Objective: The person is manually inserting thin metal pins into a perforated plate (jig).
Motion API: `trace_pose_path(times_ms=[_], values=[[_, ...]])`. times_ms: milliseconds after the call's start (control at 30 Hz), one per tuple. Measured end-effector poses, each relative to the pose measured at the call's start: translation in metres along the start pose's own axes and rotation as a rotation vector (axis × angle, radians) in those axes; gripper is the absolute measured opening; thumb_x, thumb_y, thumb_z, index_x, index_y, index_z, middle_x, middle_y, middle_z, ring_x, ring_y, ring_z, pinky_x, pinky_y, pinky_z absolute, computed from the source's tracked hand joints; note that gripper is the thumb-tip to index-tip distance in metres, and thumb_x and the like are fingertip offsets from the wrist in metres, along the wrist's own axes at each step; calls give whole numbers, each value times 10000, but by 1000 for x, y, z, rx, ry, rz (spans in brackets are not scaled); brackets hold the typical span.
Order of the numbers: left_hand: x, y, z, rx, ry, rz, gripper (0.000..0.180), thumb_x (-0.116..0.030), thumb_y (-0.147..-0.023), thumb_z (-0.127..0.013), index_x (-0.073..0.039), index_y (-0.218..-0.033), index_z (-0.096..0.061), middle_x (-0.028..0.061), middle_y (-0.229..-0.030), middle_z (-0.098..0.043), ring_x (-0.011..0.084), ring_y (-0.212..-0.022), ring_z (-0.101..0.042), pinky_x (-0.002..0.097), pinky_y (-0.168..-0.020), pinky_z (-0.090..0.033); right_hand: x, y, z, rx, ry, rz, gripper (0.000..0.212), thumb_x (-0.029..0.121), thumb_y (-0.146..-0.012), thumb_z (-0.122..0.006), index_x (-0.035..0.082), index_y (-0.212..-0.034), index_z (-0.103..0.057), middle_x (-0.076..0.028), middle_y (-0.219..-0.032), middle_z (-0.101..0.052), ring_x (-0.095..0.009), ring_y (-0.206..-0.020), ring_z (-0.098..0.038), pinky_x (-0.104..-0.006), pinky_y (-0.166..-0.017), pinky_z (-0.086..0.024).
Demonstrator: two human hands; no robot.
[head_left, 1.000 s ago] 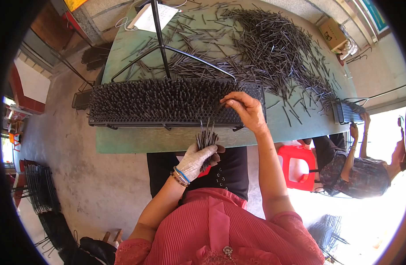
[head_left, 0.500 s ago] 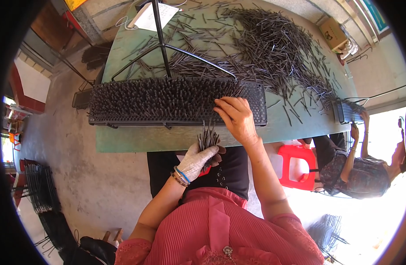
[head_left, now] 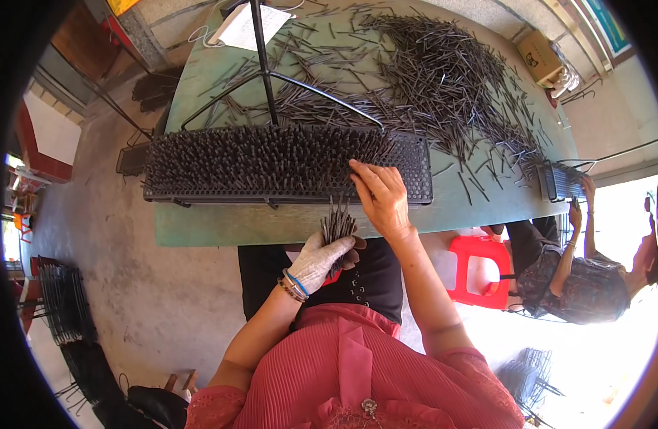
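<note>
Gloved in grey-white, my left hand (head_left: 323,259) is closed round a bundle of thin dark sticks (head_left: 338,223), just off the table's near edge. My bare right hand (head_left: 383,196) reaches over the front of a long black perforated rack (head_left: 300,196). Its thumb and fingertips are pinched together close to the rack's holes; whatever lies between them is too small to make out. Dark sticks (head_left: 257,161) stand upright, packed densely over most of the rack. At its right end the perforated surface (head_left: 413,168) shows bare holes. A black metal frame (head_left: 264,71) rises behind the rack.
Loose dark sticks (head_left: 443,71) lie heaped across the green table (head_left: 222,225). White paper (head_left: 250,27) is at the back left, a cardboard box (head_left: 540,57) at the back right. On the right, another person (head_left: 583,282) works at a similar rack (head_left: 565,180) beside a red stool (head_left: 479,268).
My right hand has shifted slightly down and left, its fingertips still by the rack's front rows. My left hand keeps its place with the bundle.
</note>
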State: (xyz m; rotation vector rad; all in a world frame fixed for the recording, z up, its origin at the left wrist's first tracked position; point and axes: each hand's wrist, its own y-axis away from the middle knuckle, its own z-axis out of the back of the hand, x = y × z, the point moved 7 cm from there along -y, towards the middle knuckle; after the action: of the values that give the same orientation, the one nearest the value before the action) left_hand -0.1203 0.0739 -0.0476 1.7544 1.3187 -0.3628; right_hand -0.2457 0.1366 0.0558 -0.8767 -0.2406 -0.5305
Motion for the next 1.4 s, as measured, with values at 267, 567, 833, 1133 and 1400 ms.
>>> trace_pose_path(times_ms=[267, 567, 833, 1133, 1400], values=[[-1, -1, 0, 2, 18, -8, 212, -168, -965, -578, -10, -1105, -596, 76, -984, -688, 108, -768, -641, 249, -671, -540, -5, 10, -4, -45, 16, 6, 264, 42, -771, -757, 32, -1029, -700, -70, -943, -690, -250, -789, -629, -354, -715, -481], [-3, 1, 0, 8, 12, 5, 209, -160, -959, -586, -11, -1105, -592, 80, -1009, -685, 118, -779, -644, 250, -678, -540, 10, -11, -4, 92, -68, 75, 233, 48, -793, -726, 64, -1024, -715, -72, -952, -683, -257, -828, -622, -370, -738, -480], [3, -5, 4, 4, 83, 7, 214, -148, -949, -605, -13, -1112, -574, 91, -982, -675, 143, -796, -650, 272, -700, -558, 1, -10, -3, 18, -35, -26, 194, 41, -797, -728, 62, -990, -726, -80, -938, -691, -255, -801, -614, -338, -713, -484], [4, -2, 4, 20, 120, 13, 261, -193, -964, -604, -16, -1153, -572, 68, -943, -660, 152, -785, -654, 288, -713, -565, 3, -14, -6, 77, 50, -49, 180, 61, -806, -726, 59, -986, -722, -81, -936, -662, -261, -792, -613, -358, -732, -478], [-10, 4, 6, -79, 140, -90, 251, -194, -956, -621, -30, -1140, -576, 50, -895, -661, 123, -745, -634, 245, -609, -514, -3, 4, 6, 225, -294, -397, 185, 133, -839, -741, 8, -973, -723, -99, -894, -653, -160, -645, -587, -277, -555, -455]])
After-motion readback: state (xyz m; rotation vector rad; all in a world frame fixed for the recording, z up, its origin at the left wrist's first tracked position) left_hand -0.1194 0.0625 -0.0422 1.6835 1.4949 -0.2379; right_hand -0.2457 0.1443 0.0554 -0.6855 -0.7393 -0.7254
